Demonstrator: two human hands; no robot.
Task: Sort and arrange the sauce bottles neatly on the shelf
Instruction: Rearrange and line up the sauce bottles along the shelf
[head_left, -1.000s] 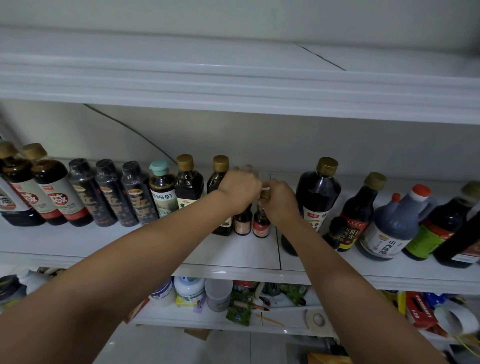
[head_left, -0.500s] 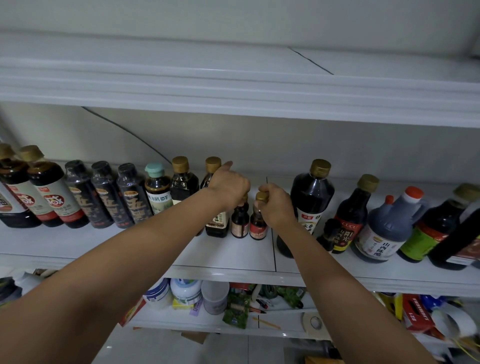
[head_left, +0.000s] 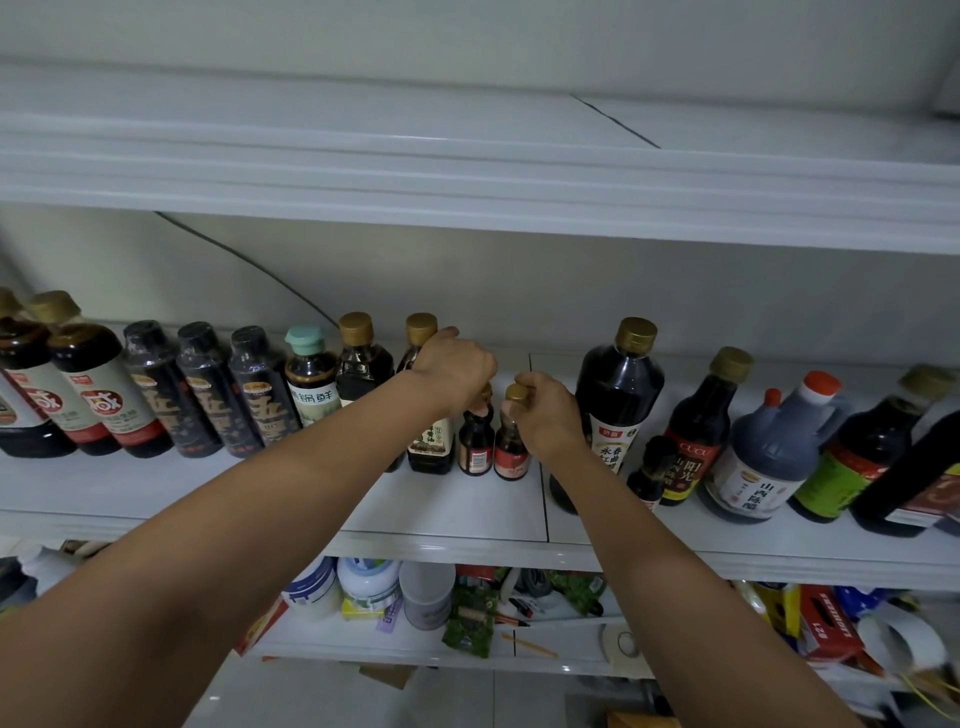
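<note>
Here the left hand (head_left: 457, 374) grips the left small bottle (head_left: 475, 448) from above; the right hand (head_left: 546, 411) pinches the right small bottle (head_left: 511, 454) by its cap.

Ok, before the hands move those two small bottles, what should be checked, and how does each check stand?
1. Grip of the left hand over the top of the left small bottle: ok, fingers curled round it.
2. Pinch of the right hand on the gold cap of the right small bottle: ok.
3. Both small bottles upright on the shelf: ok.
4. Bare shelf in front of them: ok.
5. Whether the two touch each other: cannot tell.
6. Clearance to the tall dark bottle beside the right hand: cannot tell, the hand overlaps it.
</note>
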